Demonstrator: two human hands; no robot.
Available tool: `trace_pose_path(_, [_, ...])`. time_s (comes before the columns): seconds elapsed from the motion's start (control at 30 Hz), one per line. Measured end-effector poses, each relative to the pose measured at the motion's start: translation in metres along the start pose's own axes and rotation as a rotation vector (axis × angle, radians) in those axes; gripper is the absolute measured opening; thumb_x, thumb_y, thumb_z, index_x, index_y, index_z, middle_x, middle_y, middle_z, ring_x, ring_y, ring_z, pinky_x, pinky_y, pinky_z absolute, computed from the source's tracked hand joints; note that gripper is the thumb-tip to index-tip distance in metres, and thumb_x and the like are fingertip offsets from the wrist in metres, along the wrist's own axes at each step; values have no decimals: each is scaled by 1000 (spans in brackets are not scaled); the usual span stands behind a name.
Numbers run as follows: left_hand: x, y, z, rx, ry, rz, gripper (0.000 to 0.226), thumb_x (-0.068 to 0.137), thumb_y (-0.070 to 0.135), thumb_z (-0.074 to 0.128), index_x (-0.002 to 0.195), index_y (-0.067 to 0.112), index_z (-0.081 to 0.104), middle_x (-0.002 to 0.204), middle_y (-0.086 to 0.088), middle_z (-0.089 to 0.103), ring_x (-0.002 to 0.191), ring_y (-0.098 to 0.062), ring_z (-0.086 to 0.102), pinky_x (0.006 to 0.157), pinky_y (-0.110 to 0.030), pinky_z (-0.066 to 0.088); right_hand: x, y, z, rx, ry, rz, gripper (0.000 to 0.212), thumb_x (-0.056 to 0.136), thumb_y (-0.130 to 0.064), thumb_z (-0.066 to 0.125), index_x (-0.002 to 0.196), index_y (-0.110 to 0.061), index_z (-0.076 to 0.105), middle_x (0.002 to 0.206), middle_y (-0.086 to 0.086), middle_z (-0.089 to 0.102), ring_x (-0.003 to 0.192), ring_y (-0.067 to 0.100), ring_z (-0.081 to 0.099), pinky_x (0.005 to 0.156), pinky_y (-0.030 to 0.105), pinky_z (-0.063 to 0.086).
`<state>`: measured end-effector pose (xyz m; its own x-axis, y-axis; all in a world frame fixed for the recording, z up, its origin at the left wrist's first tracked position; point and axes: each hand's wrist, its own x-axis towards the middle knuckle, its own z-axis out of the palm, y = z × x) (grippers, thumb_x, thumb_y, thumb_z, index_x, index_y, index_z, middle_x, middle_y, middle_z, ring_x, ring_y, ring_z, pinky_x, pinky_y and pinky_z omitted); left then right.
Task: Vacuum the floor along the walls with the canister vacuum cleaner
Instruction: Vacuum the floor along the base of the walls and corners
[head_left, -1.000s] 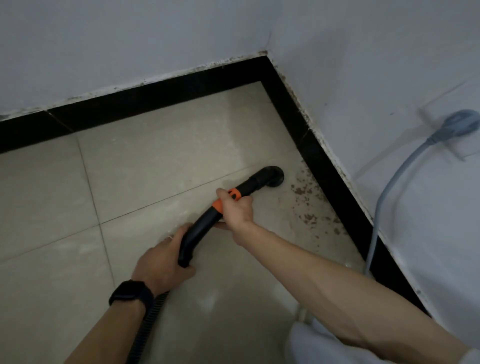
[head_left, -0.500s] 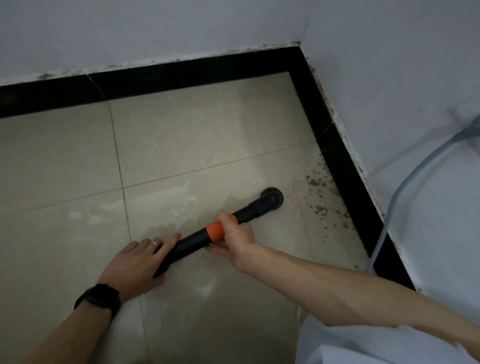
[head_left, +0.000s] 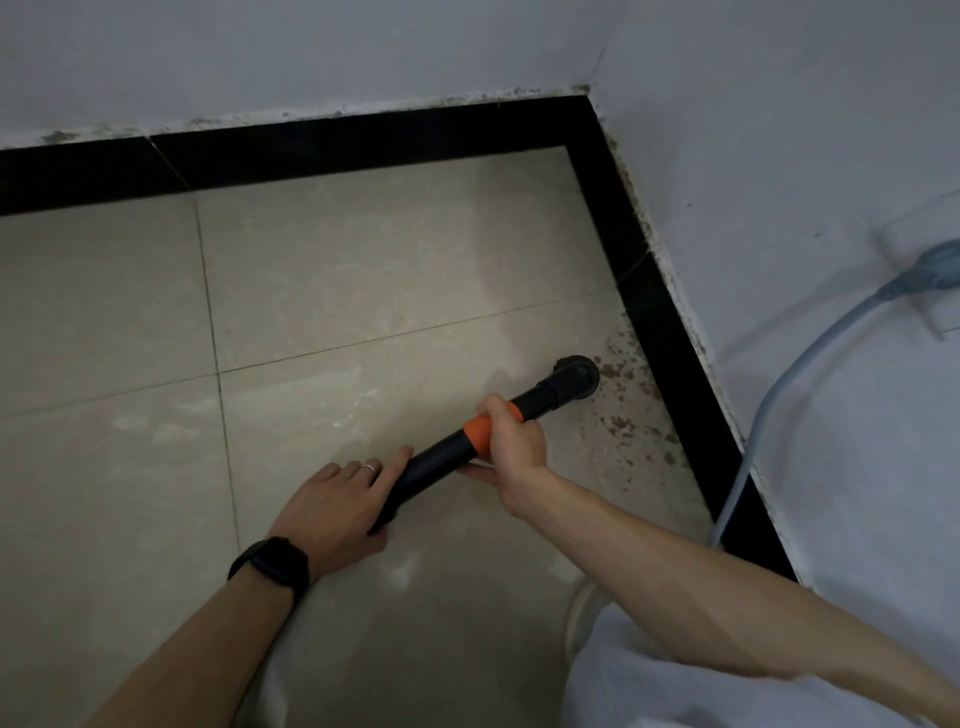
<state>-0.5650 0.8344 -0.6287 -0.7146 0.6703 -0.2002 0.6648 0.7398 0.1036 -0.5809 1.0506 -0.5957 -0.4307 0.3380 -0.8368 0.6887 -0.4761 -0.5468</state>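
Head view: right hand (head_left: 514, 447) is gripping the vacuum tube (head_left: 436, 462) at its orange collar, left hand (head_left: 337, 509) is lying flat-fingered against its rear end. Nozzle (head_left: 576, 376) is working just ahead of the right hand, edging the debris (head_left: 623, 421). Next, probably: sweep toward the skirting (head_left: 670, 364).

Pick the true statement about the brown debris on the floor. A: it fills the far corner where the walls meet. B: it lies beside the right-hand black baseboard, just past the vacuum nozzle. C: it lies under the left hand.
B: the brown debris speckles the tile between the nozzle of the vacuum wand and the right-hand baseboard, short of the corner.
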Motion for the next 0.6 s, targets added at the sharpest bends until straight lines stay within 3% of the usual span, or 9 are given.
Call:
trace_pose_path(0.33, [24,28,0,-25,0,-38,101,57,41,79,143,10,37,83,-4,66,63,-23,63,57,-30,47,23,-16,-18,3,53,-53,20,85,-20,68,98,-11,56,97,11,63,87,26,66,56,35,60])
trace_pose_path(0.47, [35,42,1,-47,2,-54,101,55,41,80,142,8,40,83,-5,66,62,-23,63,55,-30,46,35,-24,-23,29,65,-69,22,80,-19,69,97,-10,58,91,12,67,91,33,71,71,47,64])
trace_pose_path(0.6, [47,56,2,-90,-4,-79,101,54,40,81,141,8,39,81,-5,66,59,-23,61,55,-29,45,47,-34,-30,36,80,-92,23,79,-17,69,99,-8,60,83,9,68,79,28,70,79,50,64])
